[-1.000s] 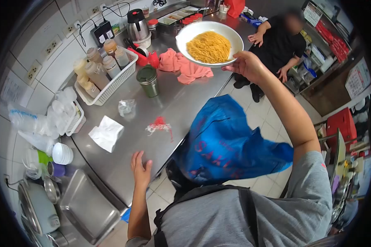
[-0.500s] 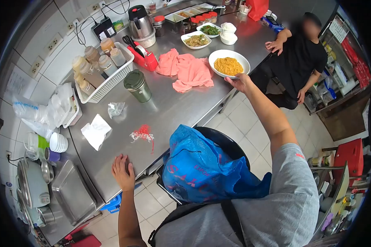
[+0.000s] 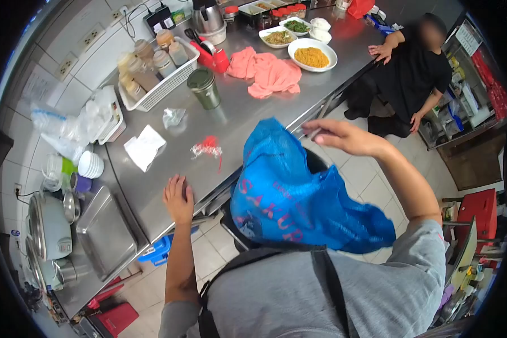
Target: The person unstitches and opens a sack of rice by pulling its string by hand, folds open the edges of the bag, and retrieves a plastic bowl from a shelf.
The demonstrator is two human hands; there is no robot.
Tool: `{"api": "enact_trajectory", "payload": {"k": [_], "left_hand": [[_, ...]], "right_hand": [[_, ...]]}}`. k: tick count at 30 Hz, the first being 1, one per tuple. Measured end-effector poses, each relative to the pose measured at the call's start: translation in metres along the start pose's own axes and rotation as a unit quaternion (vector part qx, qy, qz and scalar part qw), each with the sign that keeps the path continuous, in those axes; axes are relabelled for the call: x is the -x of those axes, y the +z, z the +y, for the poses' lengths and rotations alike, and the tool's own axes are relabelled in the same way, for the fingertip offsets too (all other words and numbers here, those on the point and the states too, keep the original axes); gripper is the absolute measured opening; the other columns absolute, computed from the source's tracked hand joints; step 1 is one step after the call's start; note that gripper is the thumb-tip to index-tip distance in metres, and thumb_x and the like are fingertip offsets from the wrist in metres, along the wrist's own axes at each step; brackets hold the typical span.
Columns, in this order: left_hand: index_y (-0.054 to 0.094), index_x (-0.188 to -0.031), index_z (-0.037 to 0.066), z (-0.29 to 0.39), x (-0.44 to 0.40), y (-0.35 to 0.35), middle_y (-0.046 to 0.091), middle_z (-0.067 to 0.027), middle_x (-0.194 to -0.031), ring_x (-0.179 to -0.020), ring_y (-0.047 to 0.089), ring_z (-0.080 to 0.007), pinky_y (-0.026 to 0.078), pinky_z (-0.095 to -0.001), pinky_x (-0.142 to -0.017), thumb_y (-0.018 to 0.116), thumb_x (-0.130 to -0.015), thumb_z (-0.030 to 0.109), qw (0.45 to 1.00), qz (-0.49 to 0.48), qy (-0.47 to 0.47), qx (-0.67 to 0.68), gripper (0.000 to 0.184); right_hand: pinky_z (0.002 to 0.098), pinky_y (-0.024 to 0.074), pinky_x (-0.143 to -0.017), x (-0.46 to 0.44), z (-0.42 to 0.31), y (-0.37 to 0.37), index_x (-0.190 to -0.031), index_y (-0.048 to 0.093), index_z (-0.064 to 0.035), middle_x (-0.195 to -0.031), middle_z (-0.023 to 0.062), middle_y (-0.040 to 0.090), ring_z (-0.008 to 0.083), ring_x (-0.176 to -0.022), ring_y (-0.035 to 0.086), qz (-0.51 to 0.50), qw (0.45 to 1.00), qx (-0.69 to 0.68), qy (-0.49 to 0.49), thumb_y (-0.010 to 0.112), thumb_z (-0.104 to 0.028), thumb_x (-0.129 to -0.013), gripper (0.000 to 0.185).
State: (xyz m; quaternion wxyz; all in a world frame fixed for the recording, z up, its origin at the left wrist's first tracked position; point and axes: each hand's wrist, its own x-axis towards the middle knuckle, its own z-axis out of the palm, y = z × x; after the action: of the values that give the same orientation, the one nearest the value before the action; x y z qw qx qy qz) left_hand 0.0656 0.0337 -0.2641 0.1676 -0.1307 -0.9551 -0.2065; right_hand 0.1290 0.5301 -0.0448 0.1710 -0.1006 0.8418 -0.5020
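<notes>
My left hand [image 3: 178,198] rests on the steel table's edge with its fingers stretched out, holding nothing. In the air past the table's front edge, my right hand [image 3: 343,136] has its fingers apart and appears to hold nothing. Below it, a blue woven bag [image 3: 276,197] lies over a dark bin or seat that it mostly hides. A white bowl [image 3: 333,58] of yellow noodles [image 3: 312,57] stands on the table, apart from my hands. Beyond my left hand lies a small tangle of red and white string [image 3: 209,147].
A pink cloth [image 3: 273,79], a green tumbler [image 3: 204,89], a white tissue [image 3: 145,147] and a basket of bottles [image 3: 159,90] are on the table [image 3: 236,121]. Two plates of food stand behind the noodles. A person in black [image 3: 408,76] sits at right, one hand on the table.
My right hand has let go of the noodle bowl and drawn back toward me, above the blue bag. The bowl now stands on the table. My left hand stays at the table edge.
</notes>
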Motion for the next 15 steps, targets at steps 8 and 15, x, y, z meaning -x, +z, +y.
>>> {"api": "enact_trajectory", "payload": {"k": [8,15], "left_hand": [[0.066,-0.120,0.005,0.156,0.005,-0.067,0.066,-0.0115,-0.119,-0.117,0.055,-0.0310,0.037,-0.0431,-0.107,0.070,-0.086,0.011,0.959,0.021,0.121,0.257,0.034],[0.040,-0.124,0.002,0.261,0.019,-0.074,0.058,-0.0082,-0.093,-0.077,0.060,-0.0116,0.049,-0.0242,-0.066,0.083,-0.084,0.014,0.700,-0.327,-0.043,0.634,0.059]], "right_hand": [[0.0341,0.0536,-0.071,0.089,-0.008,0.085,-0.104,0.068,0.0015,-0.084,0.0128,0.071,0.0275,-0.074,0.067,0.175,0.962,0.203,0.058,0.066,-0.013,-0.095,0.017],[0.0227,0.0471,-0.057,0.082,-0.030,0.164,-0.091,0.066,-0.0021,-0.072,0.0006,0.064,0.0073,-0.062,0.060,0.183,0.953,-0.238,0.050,0.063,-0.013,-0.099,0.014]]}}
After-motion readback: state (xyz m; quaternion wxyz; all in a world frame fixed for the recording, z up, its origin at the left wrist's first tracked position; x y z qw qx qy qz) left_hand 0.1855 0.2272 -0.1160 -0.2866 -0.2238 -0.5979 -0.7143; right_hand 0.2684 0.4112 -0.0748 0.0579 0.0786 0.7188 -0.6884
